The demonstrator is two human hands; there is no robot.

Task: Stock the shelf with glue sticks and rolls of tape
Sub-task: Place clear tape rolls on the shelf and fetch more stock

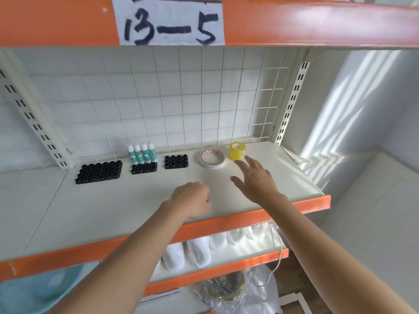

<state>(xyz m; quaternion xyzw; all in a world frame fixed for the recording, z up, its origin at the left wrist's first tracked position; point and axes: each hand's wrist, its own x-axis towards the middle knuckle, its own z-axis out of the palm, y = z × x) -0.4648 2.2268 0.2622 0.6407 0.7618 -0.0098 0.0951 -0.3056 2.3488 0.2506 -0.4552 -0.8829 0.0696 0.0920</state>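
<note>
In the head view, the right hand (254, 177) is reaching out over the white shelf (113, 205) with its fingers spread and straight, grasping nothing. Just beyond its fingertips the yellow tape roll (237, 151) is standing upright, near but apart from them. To the left of those fingertips the white tape roll (212, 159) is lying flat on the shelf, also clear of the hand. The left hand (191, 198) is resting nearer the shelf's front edge with its fingers curled under; whether it is grasping anything cannot be told. Beyond this hand and to its left, four glue sticks (142, 153) are standing upright in the back row of a small black holder (144, 168). Another small holder (176, 161) is sitting straight beyond the left hand, between the glue sticks and the white tape roll, and a larger black tray (99, 171) is lying farthest left. A paper label (167, 22) reading 13-5 is hanging on the orange beam above.
</note>
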